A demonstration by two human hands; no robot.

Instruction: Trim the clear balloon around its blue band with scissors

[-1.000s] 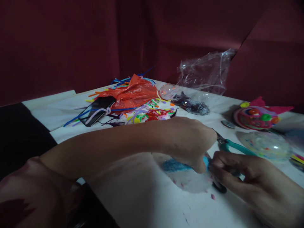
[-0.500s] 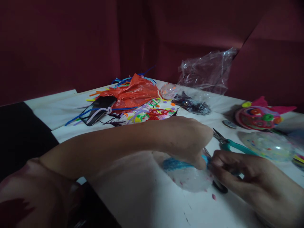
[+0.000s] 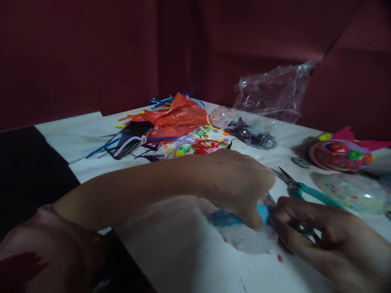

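Both hands, left hand (image 3: 241, 185) and right hand (image 3: 308, 228), seemingly pinch a blue pipe cleaner (image 3: 227, 219).

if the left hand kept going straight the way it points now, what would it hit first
Most likely the right hand: the left hand points rightward across the table, its fingertips at the blue pipe cleaner both hands pinch. Beyond lie the teal-handled pliers, though depth is unclear.

No text, label, brand, number or sign can be read in this view. The phone (image 3: 130, 138) near the far left corner of the table (image 3: 183, 260) is seen with a dark screen, and nothing is printed legibly on the plastic bags (image 3: 271, 93).
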